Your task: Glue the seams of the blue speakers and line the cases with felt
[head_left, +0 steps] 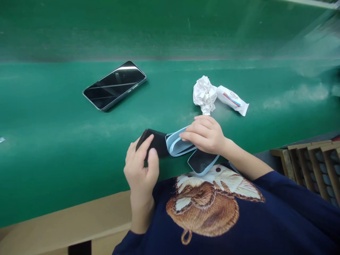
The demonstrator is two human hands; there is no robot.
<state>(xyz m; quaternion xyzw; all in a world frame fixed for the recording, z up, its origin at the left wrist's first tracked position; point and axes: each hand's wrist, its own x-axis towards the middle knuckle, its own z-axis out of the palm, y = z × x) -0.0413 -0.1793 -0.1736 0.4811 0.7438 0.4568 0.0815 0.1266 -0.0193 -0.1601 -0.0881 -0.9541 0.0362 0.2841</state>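
My left hand (140, 163) is closed around the left end of a stack of thin black pieces (159, 141), its index finger lying over them and its thumb a little apart. Light-blue-edged sheets (176, 145), curved over into a loop, meet the right end of the black stack. My right hand (205, 134) grips these sheets between fingers and thumb; its thumb is mostly hidden. Below that hand, close to my shirt, shows a dark rounded piece with a light-blue border (203, 161). Whether it joins the curved sheets I cannot tell.
On the green table (66, 141) a smartphone (115, 85) lies face up at the back left. Crumpled white paper (204, 94) touches a white tube marked D7000 (233, 100) beyond my right hand. A slotted cardboard holder (313, 159) stands at the right, below the table edge.
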